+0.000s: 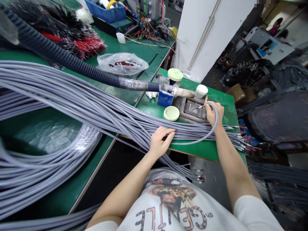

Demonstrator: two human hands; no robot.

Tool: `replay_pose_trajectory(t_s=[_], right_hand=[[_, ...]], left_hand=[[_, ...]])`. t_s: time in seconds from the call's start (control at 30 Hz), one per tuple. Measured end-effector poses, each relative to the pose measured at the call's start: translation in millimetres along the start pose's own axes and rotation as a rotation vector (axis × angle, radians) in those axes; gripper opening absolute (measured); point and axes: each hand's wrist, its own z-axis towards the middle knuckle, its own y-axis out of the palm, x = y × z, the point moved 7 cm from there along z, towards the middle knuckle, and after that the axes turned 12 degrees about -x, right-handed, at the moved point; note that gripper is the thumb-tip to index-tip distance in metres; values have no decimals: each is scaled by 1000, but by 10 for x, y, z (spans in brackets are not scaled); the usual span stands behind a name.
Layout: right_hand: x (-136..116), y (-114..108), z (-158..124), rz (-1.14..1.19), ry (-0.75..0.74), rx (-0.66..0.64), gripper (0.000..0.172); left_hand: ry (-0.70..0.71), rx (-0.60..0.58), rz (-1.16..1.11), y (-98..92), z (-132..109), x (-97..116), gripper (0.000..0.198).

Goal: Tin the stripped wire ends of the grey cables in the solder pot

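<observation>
Toward three o'clock, the right hand (215, 113) pinches a gray cable (216, 123) near its end, fingers bent firmly around it, and the cable curves back in a smooth loop toward four o'clock. Its jacket is plain and round, with thin wire tips (195, 108) poking out over the shiny square middle of a grimy metal pot (181, 112); whether they touch it, I cannot tell. Close to the center, toward five o'clock, the left hand (160, 141) rests on a thick bundle of cables (103, 106) with its thumb and forefinger apart; I cannot tell if it grips any. The bundle sweeps from nine o'clock to frayed red and white ends past three. The small green table (225, 101) beneath is scuffed, and around the pot stand a white cup (201, 91), a pale green dish (171, 113) and a blue box (165, 99). A ribbed hose (91, 71) reaches in from ten o'clock. At one o'clock rises a white pillar (192, 25); at eleven, a blue bin (109, 14) sits on a larger green table (110, 44).
</observation>
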Motion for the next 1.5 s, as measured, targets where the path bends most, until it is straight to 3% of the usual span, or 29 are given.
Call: replay_pose_trajectory(t_s=[0.4,0.5,0.57,0.7,0.8,0.93,1.03,1.1,1.2,1.37,1.5], right_hand=[[3,139,87,-39,22,-78,18],[-58,45,85,-27,11,-57,16],[-162,-134,31,11,-10,-14,16],[-510,-623,-301,195,-79,73,18],[-798,-806,-690,364,-188,62,23],[-1087,-753,-1222,414,-450,33,44],[-1105,-583,-1499,369,-544,-31,57],[-1027,-487,-1599,366,-549,-61,64],[-837,-417,-1614,368,-460,-74,65],[-648,-408,-1447,462,-229,-296,37],[-764,-472,-1385,527,-190,-458,17]], left_hand=[[28,0,-12,-1,8,17,13],[23,-1,-17,-1,9,2,13],[18,-3,-23,-7,9,-12,13],[-19,10,-87,-17,14,11,12],[-159,-45,-312,116,28,64,18],[-377,-251,-832,560,26,231,34],[-464,-183,-983,673,12,287,34],[-467,-137,-957,652,0,295,29],[-360,-139,-813,569,6,354,24],[-177,-180,-570,541,21,482,20],[-128,-183,-468,575,13,523,16]])
